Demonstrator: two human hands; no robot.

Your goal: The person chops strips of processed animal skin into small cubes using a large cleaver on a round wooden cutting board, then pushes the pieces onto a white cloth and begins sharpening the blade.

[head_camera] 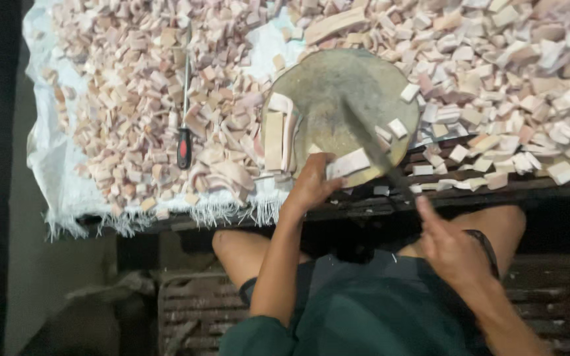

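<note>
My left hand [311, 184] reaches up from lap, fingers pressing pale strip [349, 163] flat on near edge of round chopping block [328, 92]. Strip's long axis runs left-low to right-high. My right hand [450, 247], right of block, clenched on knife [371, 142] handle; blade points up-left across block. Cut pale cubes [133, 92] heaped around block on white sacking [54, 158]; red-handled sharpening steel [184, 118] left of block.
</note>
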